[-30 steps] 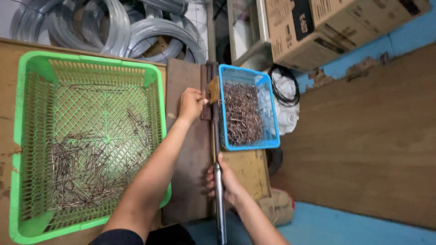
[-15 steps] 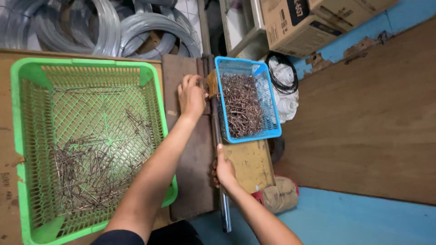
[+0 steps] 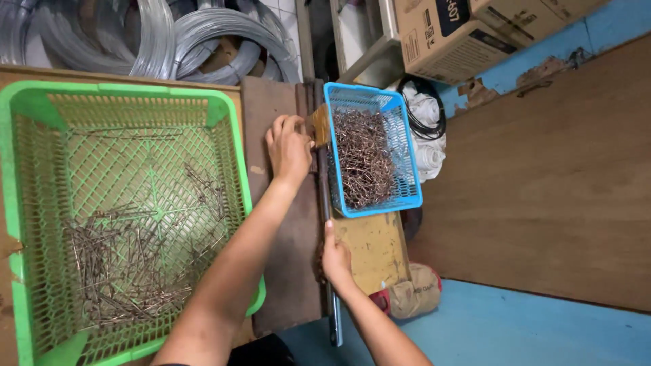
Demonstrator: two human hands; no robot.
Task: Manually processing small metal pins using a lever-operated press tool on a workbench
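My left hand (image 3: 288, 146) reaches across a brown board (image 3: 285, 271) and pinches something small at a brown block (image 3: 320, 125), right by the blue basket's left rim. That blue basket (image 3: 409, 177) is heaped with short bent wire pieces (image 3: 363, 159). My right hand (image 3: 336, 257) is closed around a long metal lever bar (image 3: 332, 318) that runs along the board's right edge. A big green mesh basket (image 3: 234, 146) on the left holds several straight wire pieces (image 3: 129, 264) scattered in its lower half.
Coils of grey steel wire (image 3: 203, 34) lie at the back. Cardboard boxes (image 3: 461, 30) stand at the top right, with a black cable loop (image 3: 424, 112) on white cloth below them. A yellowish plate (image 3: 373, 247) and a tan bag (image 3: 413, 291) sit by the blue floor.
The view has shifted a little. My left hand stays at the block beside the blue basket and my right hand keeps its grip on the lever bar.
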